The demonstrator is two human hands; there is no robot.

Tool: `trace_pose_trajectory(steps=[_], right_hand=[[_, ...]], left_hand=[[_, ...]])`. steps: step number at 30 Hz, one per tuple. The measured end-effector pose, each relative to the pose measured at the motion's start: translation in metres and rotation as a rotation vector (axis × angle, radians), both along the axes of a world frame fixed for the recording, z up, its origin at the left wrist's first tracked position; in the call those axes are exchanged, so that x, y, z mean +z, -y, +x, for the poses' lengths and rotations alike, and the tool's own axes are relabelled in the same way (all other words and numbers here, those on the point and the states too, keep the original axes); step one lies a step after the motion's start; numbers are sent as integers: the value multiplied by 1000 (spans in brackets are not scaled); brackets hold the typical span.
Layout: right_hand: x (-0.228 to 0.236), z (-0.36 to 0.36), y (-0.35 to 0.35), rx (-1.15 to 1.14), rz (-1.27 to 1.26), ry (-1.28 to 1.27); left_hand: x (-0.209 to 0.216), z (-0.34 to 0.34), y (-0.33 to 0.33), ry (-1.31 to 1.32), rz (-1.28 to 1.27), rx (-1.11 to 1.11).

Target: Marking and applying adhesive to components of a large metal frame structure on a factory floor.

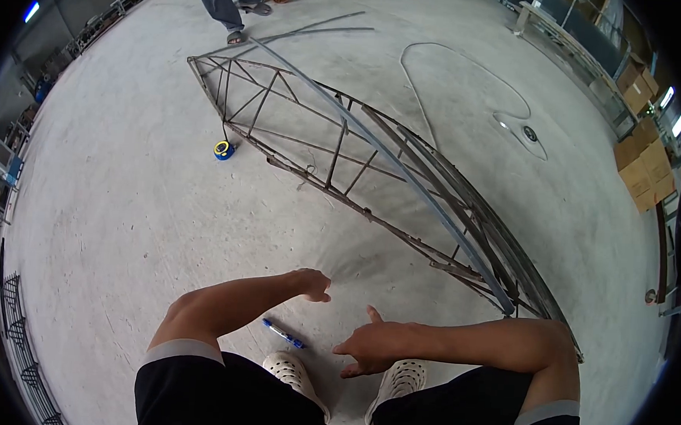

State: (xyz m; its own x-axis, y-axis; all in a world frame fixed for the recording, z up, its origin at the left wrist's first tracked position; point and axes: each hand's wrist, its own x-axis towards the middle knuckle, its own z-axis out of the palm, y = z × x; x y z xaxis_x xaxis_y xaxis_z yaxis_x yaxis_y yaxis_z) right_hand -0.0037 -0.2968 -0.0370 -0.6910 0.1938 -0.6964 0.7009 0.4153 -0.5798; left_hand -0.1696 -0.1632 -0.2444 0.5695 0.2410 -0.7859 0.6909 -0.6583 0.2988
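My left hand point(314, 283) hangs above the concrete floor with its fingers bent loosely downward, and nothing shows in it. Lower and to the right, my right hand point(368, 345) is open, thumb and fingers apart, in front of my shoes. A blue-and-white marker pen point(282, 333) lies on the floor below my left hand, touched by neither hand. Beyond both hands stretches a long rusty metal truss point(330, 158) of welded bars. A grey metal tube point(404, 172) lies lengthwise over it, its near end close to my right forearm.
A blue-and-yellow tape measure point(223, 150) sits beside the truss's far left end. Thin metal bars point(319, 30) lie near another person's feet point(238, 36). A pale cable point(472, 54) loops across the floor at right. Cardboard boxes point(645, 167) and a workbench point(576, 55) stand along the right side.
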Motion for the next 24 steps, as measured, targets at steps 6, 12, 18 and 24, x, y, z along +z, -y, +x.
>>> trace_pose_trajectory(steps=[6, 12, 18, 24], right_hand=[[8, 1, -2, -12, 2, 18], [5, -1, 0, -14, 2, 21], [3, -3, 1, -23, 4, 30], [9, -2, 1, -28, 8, 29]], left_hand=[[-1, 1, -1, 6, 4, 2], [-1, 1, -1, 14, 13, -13], [0, 0, -1, 10, 22, -25], [5, 4, -1, -5, 22, -27]])
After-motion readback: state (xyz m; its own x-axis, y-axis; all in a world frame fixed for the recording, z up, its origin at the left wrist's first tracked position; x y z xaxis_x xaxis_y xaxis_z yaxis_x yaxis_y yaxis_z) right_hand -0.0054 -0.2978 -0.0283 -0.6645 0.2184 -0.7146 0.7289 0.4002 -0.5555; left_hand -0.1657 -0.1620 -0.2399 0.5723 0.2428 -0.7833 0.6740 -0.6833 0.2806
